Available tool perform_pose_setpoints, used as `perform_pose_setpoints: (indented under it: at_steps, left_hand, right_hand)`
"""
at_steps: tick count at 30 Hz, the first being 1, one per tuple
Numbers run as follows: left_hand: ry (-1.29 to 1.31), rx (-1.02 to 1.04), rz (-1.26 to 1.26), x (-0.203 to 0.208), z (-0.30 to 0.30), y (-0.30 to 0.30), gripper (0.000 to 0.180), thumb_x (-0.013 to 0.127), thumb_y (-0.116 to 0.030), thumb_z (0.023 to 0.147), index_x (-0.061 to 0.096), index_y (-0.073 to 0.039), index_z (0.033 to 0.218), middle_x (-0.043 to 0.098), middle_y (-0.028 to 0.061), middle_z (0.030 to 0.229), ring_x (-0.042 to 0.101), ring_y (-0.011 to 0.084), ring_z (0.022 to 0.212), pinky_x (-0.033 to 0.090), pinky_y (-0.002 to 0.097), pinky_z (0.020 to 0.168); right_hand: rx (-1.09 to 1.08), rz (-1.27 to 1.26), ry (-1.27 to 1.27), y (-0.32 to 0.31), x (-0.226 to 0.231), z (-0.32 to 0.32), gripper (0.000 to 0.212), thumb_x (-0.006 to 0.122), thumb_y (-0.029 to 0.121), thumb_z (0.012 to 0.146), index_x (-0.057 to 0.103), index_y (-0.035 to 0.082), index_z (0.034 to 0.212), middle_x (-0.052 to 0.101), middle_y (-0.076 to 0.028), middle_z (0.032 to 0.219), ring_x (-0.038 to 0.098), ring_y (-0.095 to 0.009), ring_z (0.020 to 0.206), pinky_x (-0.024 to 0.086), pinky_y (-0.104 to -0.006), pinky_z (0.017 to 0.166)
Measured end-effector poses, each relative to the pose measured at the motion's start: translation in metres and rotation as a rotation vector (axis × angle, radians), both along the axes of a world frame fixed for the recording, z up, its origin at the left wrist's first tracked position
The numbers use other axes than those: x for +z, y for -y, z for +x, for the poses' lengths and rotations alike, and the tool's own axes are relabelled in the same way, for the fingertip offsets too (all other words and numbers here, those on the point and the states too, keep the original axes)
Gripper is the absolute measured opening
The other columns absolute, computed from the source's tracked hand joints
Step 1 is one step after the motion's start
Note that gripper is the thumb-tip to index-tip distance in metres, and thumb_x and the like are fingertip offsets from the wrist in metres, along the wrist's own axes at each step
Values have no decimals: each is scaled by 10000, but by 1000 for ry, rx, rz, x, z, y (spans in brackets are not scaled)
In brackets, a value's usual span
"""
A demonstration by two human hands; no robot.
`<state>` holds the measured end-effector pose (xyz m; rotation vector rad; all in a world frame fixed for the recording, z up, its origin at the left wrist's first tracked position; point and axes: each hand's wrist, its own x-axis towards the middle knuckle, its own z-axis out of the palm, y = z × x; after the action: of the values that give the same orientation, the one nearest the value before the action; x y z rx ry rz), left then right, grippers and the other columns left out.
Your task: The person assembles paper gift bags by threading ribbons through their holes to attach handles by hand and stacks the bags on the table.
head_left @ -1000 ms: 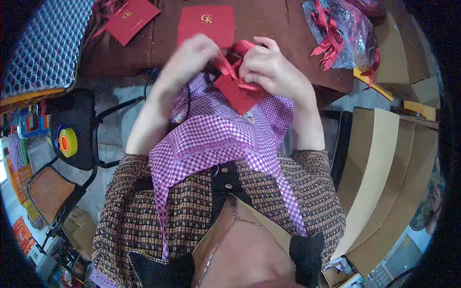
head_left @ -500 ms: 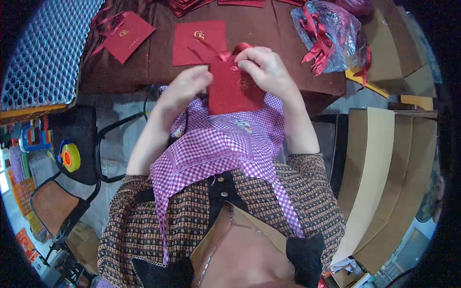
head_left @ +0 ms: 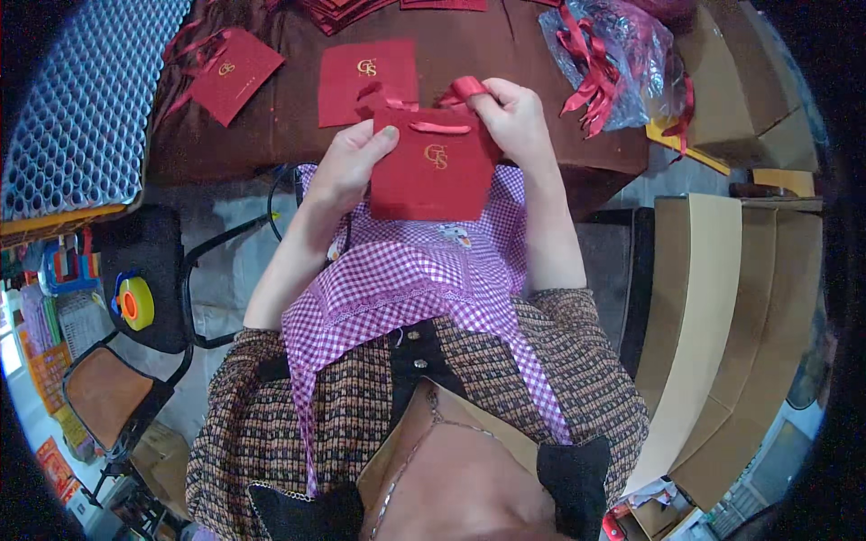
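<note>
Your left hand [head_left: 347, 167] rises from the lower left, forearm slanting up and inward, fingers curled behind the small red gift bag [head_left: 431, 165] and thumb pressed on its front upper left corner: grip closed on the bag. Your right hand [head_left: 510, 115] comes up on the right side, fingers bunched at the bag's upper right corner, pinching a red ribbon handle [head_left: 462, 89] that loops above the rim: grip closed on ribbon and bag edge. The bag sits between both hands, above your checked purple apron [head_left: 406, 279], at the near edge of the brown table [head_left: 469, 45]. Bag is flat, front face with gold emblem toward you, opening edge pointing away toward the table, bottom edge toward your body; roughly square, so no clear long axis. On the table beyond: two more flat red bags [head_left: 368, 79], and a clear plastic bag of red ribbons [head_left: 604, 59] at the right.
</note>
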<state>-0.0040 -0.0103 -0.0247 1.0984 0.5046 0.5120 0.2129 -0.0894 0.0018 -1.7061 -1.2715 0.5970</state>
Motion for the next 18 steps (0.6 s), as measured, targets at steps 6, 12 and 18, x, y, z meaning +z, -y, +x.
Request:
perform_pose_setpoints:
  at_steps: [6, 12, 18]
  left_hand:
    - [12, -7, -73, 12, -6, 5, 235, 474, -175, 948, 588, 6, 1045, 633, 39, 982, 580, 99, 871, 456, 263, 792]
    - [106, 253, -194, -10, -16, -13, 261, 520, -213, 924, 579, 6, 1053, 632, 61, 999, 599, 147, 887, 466, 305, 811]
    - [202, 744, -66, 52, -80, -78, 176, 540, -150, 908, 581, -53, 1049, 623, 55, 976, 597, 147, 866, 493, 310, 775]
  right_hand:
    - [-179, 103, -129, -5, -12, -8, 186, 585, 148, 833, 647, -26, 855, 599, -18, 683, 498, -58, 667, 408, -244, 597]
    - [34, 61, -377, 15, -28, 17, 259, 498, 170, 916, 640, -30, 999, 650, -43, 893, 580, -121, 830, 450, -255, 772]
    - [-23, 62, -417, 20, -43, 8, 204, 504, 120, 932, 625, -38, 977, 646, -58, 865, 592, -119, 781, 472, -252, 752]
